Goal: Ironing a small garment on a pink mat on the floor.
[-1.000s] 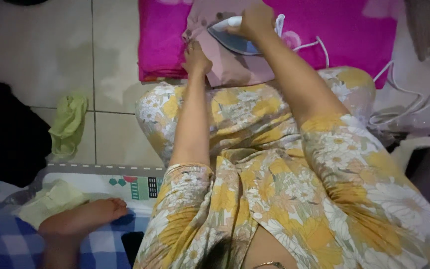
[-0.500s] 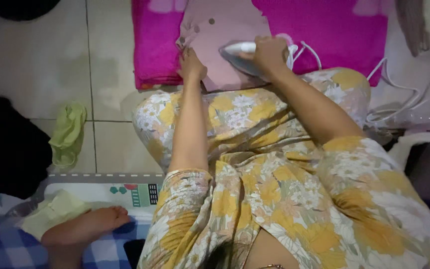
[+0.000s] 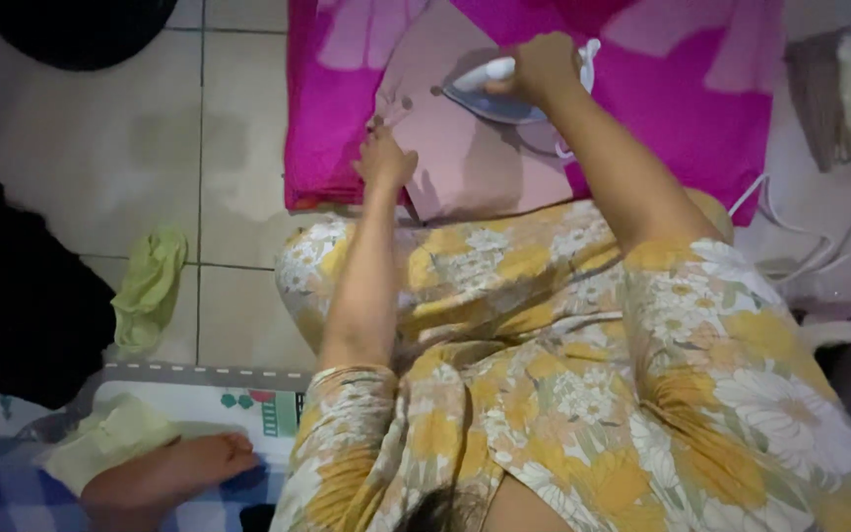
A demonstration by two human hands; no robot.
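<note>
With the right hand [image 3: 544,67] gripping the handle of the white-and-grey electric iron [image 3: 492,94], fingers closed around it, and the left hand [image 3: 386,158] pressing flat, fingers spread, the dusty-pink dotted cloth [image 3: 475,163] is lying on the folded magenta blanket [image 3: 327,118], best kept taut ahead of the soleplate.

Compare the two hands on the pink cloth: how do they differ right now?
The right hand is closed around the iron handle, farther up the pink cloth; the left hand holds no tool and presses its fingers on the cloth's left edge, nearer the body. Both work over the same cloth on the magenta pad.
</note>
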